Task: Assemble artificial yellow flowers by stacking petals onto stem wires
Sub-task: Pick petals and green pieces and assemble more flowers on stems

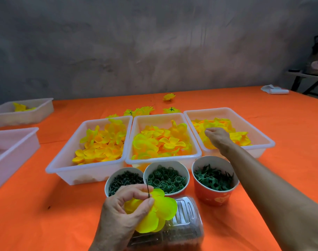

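your right hand curls over petals in the right tray, grip unclear; your left hand pinches the upright stem wire, lying near-left.

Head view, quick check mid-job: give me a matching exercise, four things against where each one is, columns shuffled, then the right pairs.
Things:
1. left hand
2. right hand
3. red cup
4. clear plastic jar

Places:
A. lying on its side at the near edge
B. reaching into the right-hand tray
C. holding a stem wire with yellow petals
D. rightmost of three cups, holding green pieces

Pairs: 1-C, 2-B, 3-D, 4-A
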{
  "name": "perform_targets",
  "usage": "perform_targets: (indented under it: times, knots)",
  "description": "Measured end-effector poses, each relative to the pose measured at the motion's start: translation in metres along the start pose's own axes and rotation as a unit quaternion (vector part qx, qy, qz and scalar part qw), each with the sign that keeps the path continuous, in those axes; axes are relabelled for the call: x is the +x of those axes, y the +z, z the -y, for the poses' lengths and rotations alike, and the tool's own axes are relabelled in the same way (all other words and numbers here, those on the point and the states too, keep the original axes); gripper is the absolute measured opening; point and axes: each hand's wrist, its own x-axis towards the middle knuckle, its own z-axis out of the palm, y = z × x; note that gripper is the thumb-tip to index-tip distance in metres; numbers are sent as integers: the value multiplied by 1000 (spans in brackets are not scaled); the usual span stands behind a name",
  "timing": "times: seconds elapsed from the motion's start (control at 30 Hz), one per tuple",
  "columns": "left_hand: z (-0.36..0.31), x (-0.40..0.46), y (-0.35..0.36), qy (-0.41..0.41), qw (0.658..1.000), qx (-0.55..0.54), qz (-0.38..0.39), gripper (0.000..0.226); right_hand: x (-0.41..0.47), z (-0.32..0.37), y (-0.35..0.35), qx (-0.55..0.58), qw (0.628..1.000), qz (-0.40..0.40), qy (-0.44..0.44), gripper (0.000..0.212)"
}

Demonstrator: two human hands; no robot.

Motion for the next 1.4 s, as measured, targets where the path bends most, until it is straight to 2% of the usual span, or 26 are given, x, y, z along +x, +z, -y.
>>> perform_targets:
  times: [0.13, 0.3, 0.53, 0.8, 1.03, 1.27, 1.33, 1.4]
  knots:
    - [1, 0, 0, 5, 1000, -3, -4, 17, -3, -6, -5, 159, 978, -135, 10, 23]
    - [0, -2, 1, 12, 1000, 13, -9, 11, -5, -10, -11, 273, 946, -171, 44, 22]
    - [-3, -4, 1, 8, 1000, 22, -14, 13, -7, -8, -12, 335, 926, -171, 38, 19]
    - [-3, -3, 2, -9, 1000, 7, -11, 13, 0, -5, -9, 362, 924, -121, 13, 26]
    - [-2, -3, 2, -5, 1000, -10, -12, 15, -2, 3, -18, 440, 893, -86, 41, 22]
    - [2, -3, 2, -11, 1000, -18, -7, 12, -1, 5, -22, 449, 890, -80, 5, 53]
    - [2, -4, 2, -10, 1000, -19, -9, 19, -2, 5, -22, 447, 891, -80, -15, 57]
    - [3, -4, 2, -10, 1000, -18, -11, 16, -3, 5, -21, 440, 893, -87, -38, 58]
